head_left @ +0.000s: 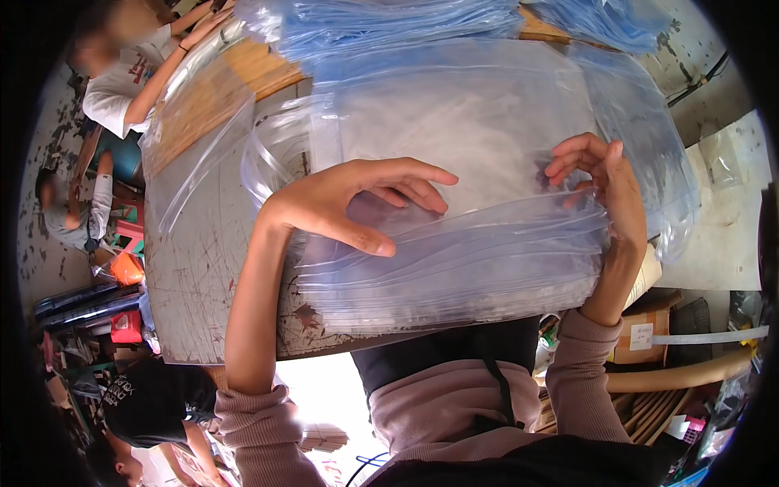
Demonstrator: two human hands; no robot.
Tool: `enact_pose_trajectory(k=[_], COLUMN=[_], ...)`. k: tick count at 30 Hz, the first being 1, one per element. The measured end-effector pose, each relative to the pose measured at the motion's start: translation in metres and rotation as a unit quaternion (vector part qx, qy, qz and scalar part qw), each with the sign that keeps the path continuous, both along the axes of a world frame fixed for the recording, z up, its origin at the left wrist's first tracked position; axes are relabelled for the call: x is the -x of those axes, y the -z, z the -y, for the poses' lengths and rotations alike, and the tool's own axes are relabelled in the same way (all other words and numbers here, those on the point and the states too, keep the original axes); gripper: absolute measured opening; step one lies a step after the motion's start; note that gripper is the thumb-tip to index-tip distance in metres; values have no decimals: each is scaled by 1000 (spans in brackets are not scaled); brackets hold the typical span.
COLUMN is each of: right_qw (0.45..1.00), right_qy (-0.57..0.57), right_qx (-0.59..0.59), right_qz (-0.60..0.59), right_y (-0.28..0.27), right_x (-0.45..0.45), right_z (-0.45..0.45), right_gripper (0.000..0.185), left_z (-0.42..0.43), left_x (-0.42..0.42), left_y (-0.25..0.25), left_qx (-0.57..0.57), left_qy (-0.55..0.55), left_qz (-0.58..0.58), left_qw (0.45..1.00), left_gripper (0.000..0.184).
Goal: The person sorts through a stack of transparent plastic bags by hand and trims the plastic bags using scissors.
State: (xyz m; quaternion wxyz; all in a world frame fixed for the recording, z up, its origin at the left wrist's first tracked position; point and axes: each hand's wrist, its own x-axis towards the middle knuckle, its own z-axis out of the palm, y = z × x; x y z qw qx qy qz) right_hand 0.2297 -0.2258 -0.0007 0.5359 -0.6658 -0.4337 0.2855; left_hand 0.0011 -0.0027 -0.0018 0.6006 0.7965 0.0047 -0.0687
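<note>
A thick stack of clear plastic sheets point(454, 284) lies at the table's front edge, its layers fanned along the near side. Over the stack's left part is my left hand point(373, 195), fingers spread and thumb apart, with nothing gripped. My right hand point(604, 178) is at the stack's right edge, fingers curved and apart, holding nothing visible. Behind the hands a large clear sheet point(462, 105) extends toward the back. Whether the fingertips touch the plastic is hard to tell.
Bluish plastic piles point(389, 24) lie at the back, and clear strips point(272, 146) at the left of the worn table point(195, 284). Several people sit or stand at the left. A cardboard box point(649, 329) and a tan roll point(682, 373) are at the lower right.
</note>
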Motion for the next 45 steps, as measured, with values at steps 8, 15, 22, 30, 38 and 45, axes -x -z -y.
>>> enact_pose_trajectory(k=[8, 15, 22, 30, 38, 45], right_qw=[997, 992, 991, 992, 994, 994], right_qy=[72, 117, 121, 116, 107, 105], right_qx=[11, 5, 14, 7, 4, -5], right_qz=[-22, 47, 52, 53, 35, 40], right_y=[-1, 4, 4, 3, 2, 3], right_x=[2, 1, 5, 2, 2, 2], right_z=[-4, -9, -6, -7, -8, -8], right_gripper=[56, 49, 46, 47, 46, 47], left_z=[-5, -12, 80, 174, 182, 181], left_x=[0, 9, 92, 47, 57, 75], left_y=[1, -6, -112, -89, -94, -97], left_qx=[1, -34, 25, 127, 98, 273], left_qy=[40, 59, 112, -8, -33, 56], left_qz=[10, 153, 513, 884, 871, 713], left_qw=[999, 986, 851, 450, 481, 644], left_gripper=[88, 40, 8, 26, 23, 25])
